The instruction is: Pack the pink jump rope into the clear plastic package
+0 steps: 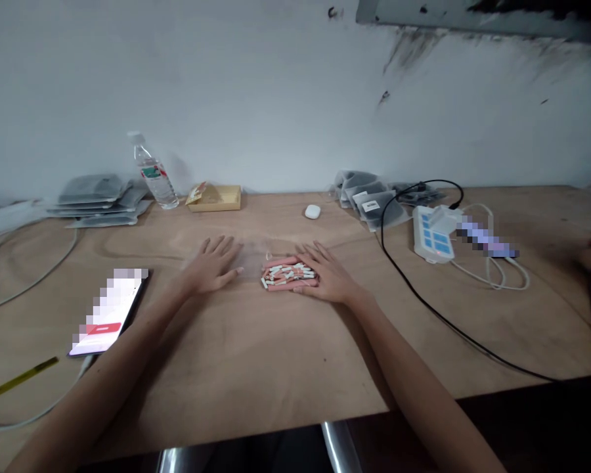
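Note:
A small heap of pink and white short cables or connectors lies in the middle of the wooden table. My right hand rests flat with its fingers spread, touching the right side of the heap. My left hand lies flat on the table a little to the left of the heap, fingers stretched out, holding nothing. A clear plastic bag, hard to make out, seems to lie between the left hand and the heap.
A phone lies at the left, a water bottle and grey pouches behind it. A shallow box, a white earbud case, more pouches, a power strip and a black cable lie around.

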`<state>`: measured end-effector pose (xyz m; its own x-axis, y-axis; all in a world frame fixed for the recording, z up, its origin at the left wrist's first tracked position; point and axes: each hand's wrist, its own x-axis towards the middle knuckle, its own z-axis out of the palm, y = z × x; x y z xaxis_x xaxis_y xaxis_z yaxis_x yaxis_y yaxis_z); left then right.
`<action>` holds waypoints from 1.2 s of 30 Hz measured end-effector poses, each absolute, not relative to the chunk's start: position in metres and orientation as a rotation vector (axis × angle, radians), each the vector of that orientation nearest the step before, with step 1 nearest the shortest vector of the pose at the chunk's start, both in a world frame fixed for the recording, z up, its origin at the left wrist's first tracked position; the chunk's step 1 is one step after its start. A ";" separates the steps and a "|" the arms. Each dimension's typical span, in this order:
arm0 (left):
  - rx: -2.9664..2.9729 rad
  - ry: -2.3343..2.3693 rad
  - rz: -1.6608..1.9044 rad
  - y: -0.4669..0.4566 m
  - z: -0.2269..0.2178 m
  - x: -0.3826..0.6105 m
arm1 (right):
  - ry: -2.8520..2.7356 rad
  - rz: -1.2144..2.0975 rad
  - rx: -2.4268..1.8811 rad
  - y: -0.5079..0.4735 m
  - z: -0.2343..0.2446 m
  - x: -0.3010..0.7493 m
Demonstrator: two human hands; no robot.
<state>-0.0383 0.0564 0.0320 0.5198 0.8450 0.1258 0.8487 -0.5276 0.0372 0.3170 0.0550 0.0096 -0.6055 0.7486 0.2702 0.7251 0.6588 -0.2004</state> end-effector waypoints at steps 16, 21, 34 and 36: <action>-2.744 -1.375 -0.279 0.045 0.035 -0.019 | -2.487 0.206 -1.190 0.053 0.013 0.315; -2.758 -1.331 -0.321 0.045 0.036 -0.020 | -2.500 0.220 -1.148 0.056 0.010 0.319; -2.771 -1.335 -0.288 0.046 0.033 -0.022 | -2.540 0.115 -0.831 0.037 0.034 0.300; -2.772 -1.350 -0.299 0.046 0.032 -0.022 | -2.556 0.125 -0.825 0.036 0.034 0.298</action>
<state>-0.0221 0.0461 0.0323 0.6015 0.7755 0.1918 0.7839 -0.6192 0.0452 0.2983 0.0355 0.0340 -0.7205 0.5741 0.3890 0.5334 0.8173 -0.2181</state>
